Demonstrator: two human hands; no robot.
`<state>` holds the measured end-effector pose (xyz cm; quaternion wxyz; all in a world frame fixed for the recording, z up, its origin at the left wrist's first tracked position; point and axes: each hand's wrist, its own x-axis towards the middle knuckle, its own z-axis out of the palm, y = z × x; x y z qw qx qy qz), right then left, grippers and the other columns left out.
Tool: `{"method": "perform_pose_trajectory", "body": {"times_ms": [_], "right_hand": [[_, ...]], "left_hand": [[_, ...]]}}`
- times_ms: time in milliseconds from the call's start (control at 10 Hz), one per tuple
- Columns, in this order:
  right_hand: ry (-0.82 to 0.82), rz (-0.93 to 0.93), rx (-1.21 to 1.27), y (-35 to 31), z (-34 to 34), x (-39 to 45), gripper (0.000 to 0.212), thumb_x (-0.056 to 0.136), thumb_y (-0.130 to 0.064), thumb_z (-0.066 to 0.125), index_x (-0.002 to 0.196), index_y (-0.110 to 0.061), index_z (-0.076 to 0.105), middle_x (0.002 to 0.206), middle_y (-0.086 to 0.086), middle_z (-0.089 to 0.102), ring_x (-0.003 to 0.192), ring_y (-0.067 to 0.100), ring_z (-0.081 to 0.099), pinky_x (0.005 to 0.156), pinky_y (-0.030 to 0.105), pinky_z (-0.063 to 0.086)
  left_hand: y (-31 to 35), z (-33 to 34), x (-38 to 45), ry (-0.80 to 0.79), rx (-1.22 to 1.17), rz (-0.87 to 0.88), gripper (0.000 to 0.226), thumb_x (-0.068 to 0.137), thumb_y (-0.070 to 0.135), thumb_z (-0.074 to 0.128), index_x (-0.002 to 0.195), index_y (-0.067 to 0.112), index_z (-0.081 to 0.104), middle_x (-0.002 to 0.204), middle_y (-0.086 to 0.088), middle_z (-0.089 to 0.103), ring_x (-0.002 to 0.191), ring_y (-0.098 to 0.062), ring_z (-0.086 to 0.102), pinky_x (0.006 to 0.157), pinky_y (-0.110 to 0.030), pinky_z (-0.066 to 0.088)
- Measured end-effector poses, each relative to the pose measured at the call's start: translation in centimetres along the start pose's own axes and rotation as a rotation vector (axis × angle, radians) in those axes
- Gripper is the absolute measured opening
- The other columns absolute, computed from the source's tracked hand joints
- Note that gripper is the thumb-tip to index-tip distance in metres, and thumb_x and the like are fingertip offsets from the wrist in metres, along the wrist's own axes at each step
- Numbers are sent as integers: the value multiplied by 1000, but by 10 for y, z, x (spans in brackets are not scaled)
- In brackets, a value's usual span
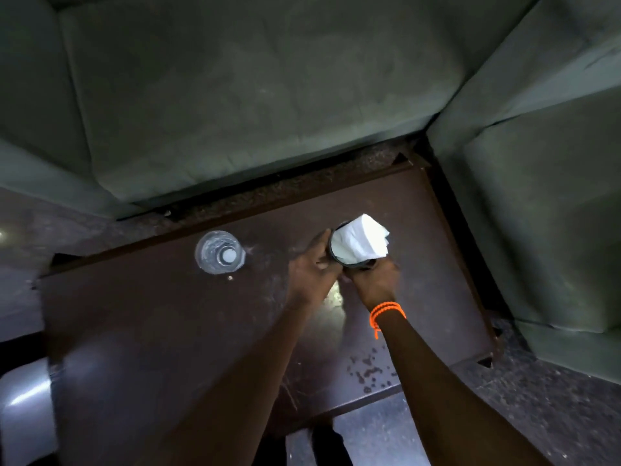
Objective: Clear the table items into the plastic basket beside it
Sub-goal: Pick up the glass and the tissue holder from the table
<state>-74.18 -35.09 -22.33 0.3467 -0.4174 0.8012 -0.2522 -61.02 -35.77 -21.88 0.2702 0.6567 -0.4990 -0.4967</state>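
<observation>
A dark round cup (357,263) stuffed with white tissue (361,242) stands on the brown table (168,331), toward its far right. My left hand (314,267) is wrapped around the cup's left side. My right hand (376,280), with an orange band at the wrist, grips its near side. A clear plastic water bottle (220,252), seen from above with a white cap, stands upright to the left of my hands. No plastic basket is clearly seen.
A grey-green sofa (235,95) runs along the table's far side and another section (537,196) along its right. Dark spots (369,371) mark the table near its front right. A pale grey object (23,408) sits at the lower left edge.
</observation>
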Motion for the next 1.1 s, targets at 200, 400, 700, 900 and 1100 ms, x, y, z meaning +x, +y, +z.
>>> {"method": "perform_pose_trajectory", "body": {"times_ms": [200,400,700,900,1100], "right_hand": [[-120,-134,29,-54,54,2,41,57,-13,87,95,-8,76,83,8,76,83,11,64,55,-8,29],[-167,-118,-85,-53,66,9,43,62,-13,90,103,-8,76,98,13,78,86,11,67,63,4,36],[-203,-141,-278,-37,55,24,33,62,-18,86,93,-11,75,71,-7,62,78,15,69,53,1,35],[-1,-190,-206,-61,15,32,47,77,4,64,121,-11,72,118,11,74,106,29,70,92,20,50],[213,-563,-330,-148,-29,19,45,95,-15,57,139,-5,57,145,15,57,137,31,50,110,46,42]], "left_hand": [[-24,-57,9,157,-232,-72,71,83,-13,64,149,13,55,128,-5,74,116,-13,71,106,-37,55],[-39,-59,21,169,-256,-134,67,84,-1,68,147,19,58,128,2,74,109,-3,72,103,-33,58],[-50,-56,15,96,-84,-90,69,88,2,63,153,21,50,125,-8,75,108,-5,72,92,-19,57],[-16,-66,1,244,280,141,48,95,1,59,142,-7,55,133,-28,63,121,-43,62,109,-44,46],[66,-113,-1,385,472,416,52,108,30,46,152,3,47,159,-15,46,155,-30,33,124,-45,31]]}}
